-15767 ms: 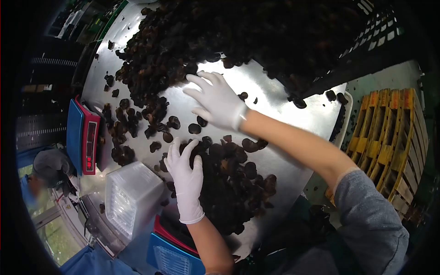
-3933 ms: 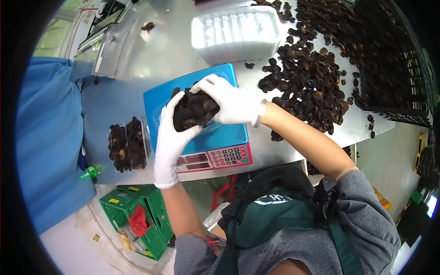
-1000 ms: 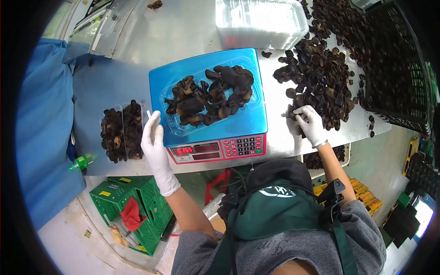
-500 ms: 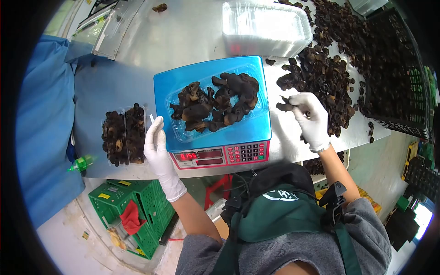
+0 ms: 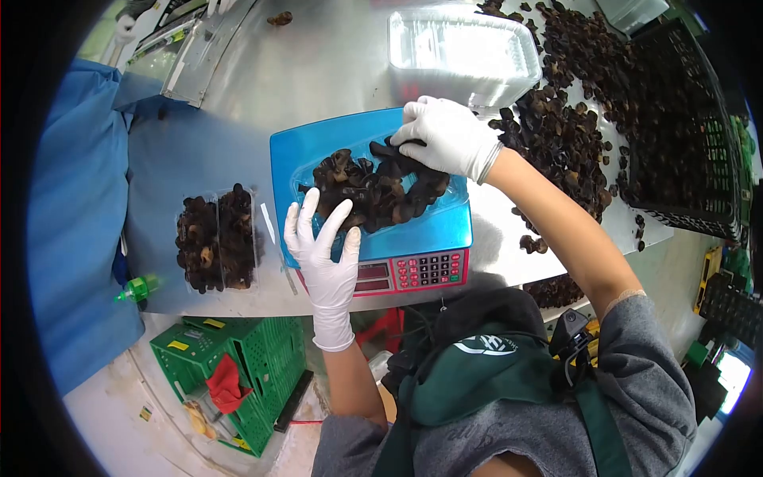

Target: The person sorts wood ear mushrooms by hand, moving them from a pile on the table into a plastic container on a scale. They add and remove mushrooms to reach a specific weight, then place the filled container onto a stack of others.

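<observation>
A clear plastic tray [image 5: 300, 176] of dark wood ear mushrooms [image 5: 373, 197] rests on the blue pan of a digital scale [image 5: 318, 140]. My left hand [image 5: 324, 258], in a white glove, has its fingers spread over the tray's lower left edge, fingertips at the mushrooms. Above the tray's upper right part, my gloved right hand [image 5: 449, 139] is closed, thumb and fingers pinching a dark wood ear piece against the others. Its palm hides some of the pile. My left hand covers part of the scale's red display panel.
Another filled tray [image 5: 216, 242] lies left of the scale. Stacked clear trays [image 5: 465, 56] stand behind it. Loose mushrooms [image 5: 564, 143] spread at right, beside a black crate [image 5: 683, 119]. Green crates [image 5: 238, 374] sit below the table edge. Another person's gloved hand [image 5: 125, 29] shows at upper left.
My right hand has moved left from beside the loose mushrooms, carrying a piece onto the tray. My left hand has shifted right from the scale's edge to the tray. Another person's gloved hands have appeared.
</observation>
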A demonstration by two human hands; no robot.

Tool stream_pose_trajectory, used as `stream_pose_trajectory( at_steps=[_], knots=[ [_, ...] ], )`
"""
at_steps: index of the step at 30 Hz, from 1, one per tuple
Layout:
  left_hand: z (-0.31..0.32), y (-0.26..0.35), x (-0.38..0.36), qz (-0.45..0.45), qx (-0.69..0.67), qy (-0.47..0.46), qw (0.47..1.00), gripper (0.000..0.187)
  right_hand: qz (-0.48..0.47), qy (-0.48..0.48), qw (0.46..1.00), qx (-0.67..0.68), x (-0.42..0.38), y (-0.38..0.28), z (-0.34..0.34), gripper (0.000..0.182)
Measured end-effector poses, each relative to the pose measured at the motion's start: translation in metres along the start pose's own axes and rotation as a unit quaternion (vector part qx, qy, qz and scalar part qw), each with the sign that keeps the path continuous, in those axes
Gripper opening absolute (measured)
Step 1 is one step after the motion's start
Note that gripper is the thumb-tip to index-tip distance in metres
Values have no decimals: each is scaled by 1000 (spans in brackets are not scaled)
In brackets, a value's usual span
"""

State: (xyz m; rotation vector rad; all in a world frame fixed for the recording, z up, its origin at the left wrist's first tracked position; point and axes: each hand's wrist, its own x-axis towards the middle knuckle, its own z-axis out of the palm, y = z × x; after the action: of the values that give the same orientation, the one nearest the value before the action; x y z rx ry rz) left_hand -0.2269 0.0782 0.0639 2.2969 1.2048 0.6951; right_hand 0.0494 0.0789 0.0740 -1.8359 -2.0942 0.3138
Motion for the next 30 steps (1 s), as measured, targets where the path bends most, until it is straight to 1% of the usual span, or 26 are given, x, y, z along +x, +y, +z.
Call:
stream_pose_trajectory(
  at_steps=[2,3,6,9,10,12,13,14,15,16,17,18,21,22,23,24,25,26,27,28,30],
  knots=[
    [-4,-2,-1,-9,-17,21,1000,35,-26,-19,999,-11,1,0,5,16],
    [-6,-7,-2,-12,-28,35,999,36,-26,-27,998,-41,3,-4,3,13],
    [-14,-11,-6,-26,-48,63,996,33,-7,-67,997,-41,7,-10,-1,9],
    [-15,-25,-18,-46,-100,94,990,29,-88,47,995,-11,7,1,10,4],
    [-17,-27,-25,-63,-90,102,989,29,-93,74,993,22,7,2,12,5],
    [-24,-42,-39,-90,-73,119,986,30,-45,68,994,75,1,0,11,6],
    [-25,-60,-47,-135,-100,163,972,27,-5,60,987,148,-1,-1,11,7],
    [-31,-86,-54,-126,-73,213,966,28,39,49,974,218,-5,-1,11,8],
    [-33,-121,-65,-184,-67,295,935,32,57,43,965,252,-7,0,9,10],
    [-39,-149,-71,-239,-62,372,895,38,62,71,959,266,-10,2,12,9],
    [-49,-162,-70,-310,-107,437,837,47,83,71,956,271,-13,3,13,10],
    [-59,-176,-66,-375,-152,496,769,57,104,71,953,275,-15,3,12,10],
    [-83,-242,-67,-393,-314,508,699,72,171,61,917,355,-17,3,9,13],
    [-88,-273,-72,-376,-340,501,701,75,177,51,911,368,-18,4,6,15],
    [-91,-308,-76,-359,-367,492,703,77,185,69,894,402,-19,5,6,17],
    [-90,-330,-76,-342,-393,484,703,79,193,87,875,435,-21,6,7,18],
    [-86,-337,-69,-335,-402,490,697,81,188,88,863,461,-24,7,4,18],
    [-82,-342,-60,-326,-411,496,692,83,210,96,852,470,-27,6,5,18],
    [-80,-359,-58,-294,-411,465,727,82,209,91,855,465,-30,8,7,18],
    [-77,-358,-46,-266,-430,415,756,82,209,89,858,461,-33,9,8,18],
    [-67,-363,-14,-233,-443,370,783,81,206,105,892,387,-36,3,10,19]
  ],
)
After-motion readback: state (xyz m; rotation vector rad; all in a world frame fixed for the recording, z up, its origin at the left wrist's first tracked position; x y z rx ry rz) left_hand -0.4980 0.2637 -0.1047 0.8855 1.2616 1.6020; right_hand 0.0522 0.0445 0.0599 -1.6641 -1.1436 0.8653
